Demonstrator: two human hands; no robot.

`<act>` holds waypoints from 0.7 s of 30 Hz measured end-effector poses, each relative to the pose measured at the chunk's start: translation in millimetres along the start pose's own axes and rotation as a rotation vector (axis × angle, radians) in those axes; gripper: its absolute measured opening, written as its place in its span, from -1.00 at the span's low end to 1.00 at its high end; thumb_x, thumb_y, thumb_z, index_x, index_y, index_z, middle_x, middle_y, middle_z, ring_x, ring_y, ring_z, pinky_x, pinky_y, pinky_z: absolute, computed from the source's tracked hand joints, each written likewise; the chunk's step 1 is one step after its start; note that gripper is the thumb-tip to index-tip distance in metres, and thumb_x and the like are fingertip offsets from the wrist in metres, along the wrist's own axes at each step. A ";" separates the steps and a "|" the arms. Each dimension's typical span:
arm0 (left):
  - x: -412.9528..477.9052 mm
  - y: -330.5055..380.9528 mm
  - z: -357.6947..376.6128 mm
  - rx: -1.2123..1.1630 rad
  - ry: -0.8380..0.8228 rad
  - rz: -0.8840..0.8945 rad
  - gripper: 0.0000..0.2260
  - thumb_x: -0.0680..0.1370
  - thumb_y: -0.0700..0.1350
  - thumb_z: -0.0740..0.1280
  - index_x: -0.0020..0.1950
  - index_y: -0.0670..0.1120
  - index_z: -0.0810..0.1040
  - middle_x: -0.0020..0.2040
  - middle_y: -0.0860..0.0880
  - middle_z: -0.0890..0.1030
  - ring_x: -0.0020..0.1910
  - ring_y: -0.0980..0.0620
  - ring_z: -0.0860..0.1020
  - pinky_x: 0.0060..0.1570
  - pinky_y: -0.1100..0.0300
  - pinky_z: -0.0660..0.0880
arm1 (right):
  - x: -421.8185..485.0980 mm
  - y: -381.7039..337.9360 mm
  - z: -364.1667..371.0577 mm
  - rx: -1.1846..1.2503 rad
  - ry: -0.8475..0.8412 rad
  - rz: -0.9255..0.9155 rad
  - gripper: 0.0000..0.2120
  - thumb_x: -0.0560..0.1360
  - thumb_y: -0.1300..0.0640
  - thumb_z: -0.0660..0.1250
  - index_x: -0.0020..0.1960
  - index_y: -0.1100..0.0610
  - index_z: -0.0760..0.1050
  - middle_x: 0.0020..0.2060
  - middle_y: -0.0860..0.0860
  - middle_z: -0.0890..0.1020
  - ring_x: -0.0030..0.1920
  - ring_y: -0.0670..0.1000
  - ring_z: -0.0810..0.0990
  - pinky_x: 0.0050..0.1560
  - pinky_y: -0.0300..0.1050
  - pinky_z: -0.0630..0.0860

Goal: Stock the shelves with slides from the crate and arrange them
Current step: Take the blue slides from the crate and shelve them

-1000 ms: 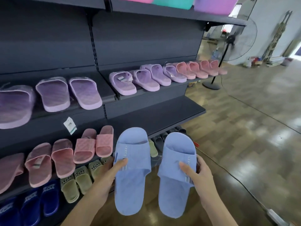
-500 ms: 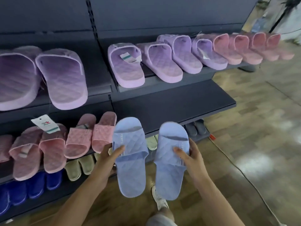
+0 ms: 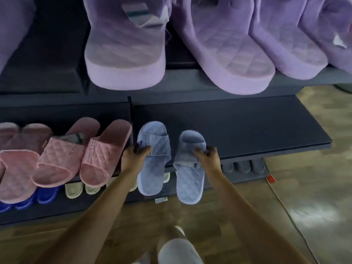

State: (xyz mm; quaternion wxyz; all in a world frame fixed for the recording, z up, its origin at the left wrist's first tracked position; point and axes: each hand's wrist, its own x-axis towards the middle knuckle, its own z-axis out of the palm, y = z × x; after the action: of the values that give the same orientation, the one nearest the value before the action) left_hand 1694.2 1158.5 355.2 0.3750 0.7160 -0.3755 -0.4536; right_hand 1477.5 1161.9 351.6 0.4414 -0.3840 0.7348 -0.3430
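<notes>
My left grip (image 3: 135, 156) grasps 1 light blue slide (image 3: 150, 180) by its strap, my right grip (image 3: 208, 159) grasps the other blue slide (image 3: 190, 183). Both lie with toes over the dark middle shelf (image 3: 247, 126), heels past its near edge, just right of the pink slides (image 3: 102, 155).

Glossy wooden floor (image 3: 314, 187), thin cable (image 3: 285, 209)

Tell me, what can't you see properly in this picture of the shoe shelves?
Crate: nowhere in the head view.
Purple slides: far ends cut off by the top edge; tag print blurred.
Green slides and dark blue slides: mostly hidden under the middle shelf and pink slides.
Light blue slides: unclear whether they rest on that shelf or hang from the left hand and right hand.
</notes>
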 end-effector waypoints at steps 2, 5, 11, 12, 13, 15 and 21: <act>21.2 -1.2 9.5 0.052 0.043 0.005 -0.78 0.46 -0.07 0.39 -0.26 -0.18 0.46 -0.45 -0.02 0.40 -0.43 0.00 0.39 -0.52 0.26 0.27 | 22.8 0.3 13.4 -0.019 -0.014 0.019 -0.66 0.47 0.00 0.36 0.07 0.24 0.43 -0.20 0.06 0.56 -0.22 0.04 0.52 -0.22 -0.11 0.43; 42.4 5.0 14.9 0.144 0.065 -0.069 -0.74 0.50 0.01 0.33 0.00 -0.19 0.54 -0.24 -0.09 0.55 -0.29 -0.05 0.50 -0.41 0.19 0.34 | 50.4 -3.8 30.8 -0.063 -0.042 0.013 -0.68 0.47 -0.03 0.33 -0.04 0.25 0.50 -0.30 0.05 0.54 -0.31 0.01 0.48 -0.35 -0.17 0.36; 55.2 8.7 13.2 0.149 0.097 -0.131 -0.60 0.59 -0.17 0.18 0.42 -0.21 0.25 0.31 -0.17 0.45 0.11 0.01 0.51 0.06 0.20 0.44 | 72.6 -15.6 55.4 -0.196 -0.135 -0.028 -0.59 0.56 -0.07 0.19 0.17 0.26 0.44 -0.04 0.18 0.53 -0.05 0.11 0.54 -0.13 -0.15 0.45; 52.6 7.0 11.2 0.270 0.057 -0.104 -0.59 0.57 -0.15 0.24 0.40 -0.20 0.31 0.32 -0.18 0.45 0.16 -0.06 0.50 0.12 0.13 0.43 | 71.3 -17.4 57.9 -0.243 -0.178 -0.014 -0.51 0.57 -0.06 0.19 0.35 0.25 0.31 0.20 0.20 0.47 0.19 0.17 0.46 0.11 -0.07 0.41; 49.0 5.6 8.9 0.329 0.058 -0.085 -0.59 0.55 -0.13 0.26 0.39 -0.19 0.33 0.32 -0.18 0.45 0.22 -0.13 0.47 0.18 0.08 0.39 | 68.6 -19.7 59.9 -0.278 -0.209 -0.013 -0.42 0.57 -0.05 0.19 0.46 0.21 0.14 0.36 0.18 0.33 0.34 0.19 0.34 0.28 0.01 0.31; 43.3 1.3 2.7 0.374 0.028 -0.039 -0.60 0.54 -0.13 0.25 0.36 -0.18 0.36 0.29 -0.17 0.48 0.22 -0.18 0.45 0.15 0.08 0.37 | 58.9 -25.3 61.0 -0.332 -0.228 -0.041 -0.32 0.56 -0.07 0.21 0.52 0.12 -0.03 0.45 0.18 0.21 0.39 0.23 0.28 0.34 0.10 0.30; 1.1 12.1 -29.4 0.368 -0.069 0.105 -0.57 0.54 -0.11 0.28 0.40 -0.10 0.34 0.21 -0.15 0.52 0.10 -0.21 0.52 0.01 0.01 0.47 | 8.2 -37.2 40.6 -0.452 -0.190 -0.186 -0.35 0.55 -0.02 0.22 0.52 0.13 0.00 0.44 0.15 0.24 0.37 0.18 0.32 0.24 0.01 0.34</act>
State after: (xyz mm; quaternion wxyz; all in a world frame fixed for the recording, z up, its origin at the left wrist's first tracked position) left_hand 1719.6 1158.0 374.5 0.2478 0.7360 -0.5014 -0.3815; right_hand 1521.6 1130.6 364.6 0.3781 -0.5692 0.7096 -0.1716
